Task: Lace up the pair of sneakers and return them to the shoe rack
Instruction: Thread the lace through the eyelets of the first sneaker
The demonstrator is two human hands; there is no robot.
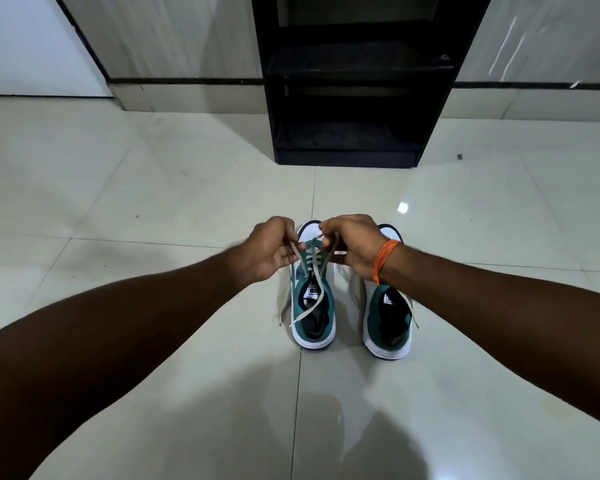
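Two green and white sneakers stand side by side on the floor, toes pointing away from me. Over the left sneaker (313,308) both hands work a grey lace (313,261) that crosses its eyelets in a few rungs. My left hand (272,249) pinches one lace strand at the shoe's left side. My right hand (352,249), with an orange thread on the wrist, pinches the other strand near the toe. One loose lace end trails back over the tongue. The right sneaker (388,320) is partly hidden under my right hand. The black shoe rack (350,81) stands beyond.
Glossy pale floor tiles (153,202) surround the shoes. The rack has open dark shelves and stands against a tiled wall (174,39). A white door or panel (25,46) is at the far left. My shadow falls on the floor near me.
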